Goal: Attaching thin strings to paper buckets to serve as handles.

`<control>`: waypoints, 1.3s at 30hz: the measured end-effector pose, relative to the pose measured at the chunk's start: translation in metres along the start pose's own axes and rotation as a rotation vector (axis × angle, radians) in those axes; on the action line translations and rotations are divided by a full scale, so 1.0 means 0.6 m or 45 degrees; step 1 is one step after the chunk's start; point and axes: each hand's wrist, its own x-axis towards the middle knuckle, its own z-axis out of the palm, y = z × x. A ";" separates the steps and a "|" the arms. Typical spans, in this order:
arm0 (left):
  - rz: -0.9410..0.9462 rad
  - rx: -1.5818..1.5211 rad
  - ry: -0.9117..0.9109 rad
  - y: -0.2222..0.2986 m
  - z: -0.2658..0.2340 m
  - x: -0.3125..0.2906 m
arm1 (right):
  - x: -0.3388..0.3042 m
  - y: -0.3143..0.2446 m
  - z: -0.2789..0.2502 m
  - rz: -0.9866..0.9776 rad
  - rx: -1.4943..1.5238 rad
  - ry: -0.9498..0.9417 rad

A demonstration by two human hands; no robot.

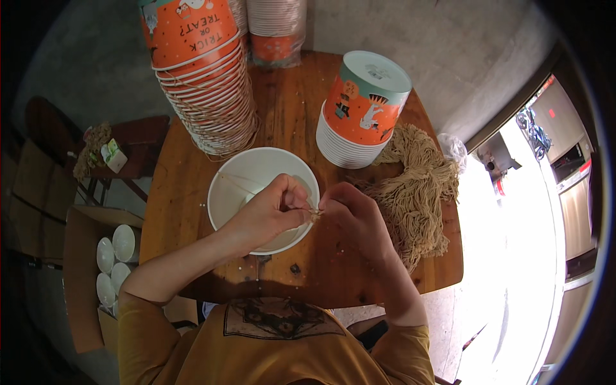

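A white paper bucket [221,208] stands on the wooden table with its mouth up. Above its right rim my left hand [285,204] pinches a tan cord [239,184], which runs from the bucket's left inner wall to my fingers. My right hand [351,212] is closed at the same spot, its fingertips meeting the left ones at a small tangle of cord [314,214]. Whether that tangle is a knot is too small to tell. To the right lies a big heap of loose tan cords [410,196].
A tall stack of orange buckets [196,67], with cords hanging along it, rises at the back left. Upside-down buckets [366,106] are stacked at the back right. Behind are wrapped buckets [276,29]. A cardboard box [83,276] holding several white buckets stands left of the table [289,109].
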 end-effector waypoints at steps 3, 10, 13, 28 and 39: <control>0.016 0.018 0.004 -0.003 -0.002 0.002 | -0.017 0.005 0.014 -0.219 -0.307 0.140; 0.065 0.049 -0.006 -0.005 -0.001 0.001 | -0.016 0.024 0.026 -0.765 -0.732 0.218; 0.121 0.156 -0.033 0.003 0.004 -0.004 | -0.017 0.030 0.031 -0.680 -0.626 0.267; 0.166 0.803 -0.001 0.013 0.001 -0.021 | -0.024 0.033 0.034 -0.629 -0.604 0.293; 0.082 0.804 -0.049 0.013 -0.006 -0.021 | -0.031 0.035 0.031 -0.643 -0.598 0.271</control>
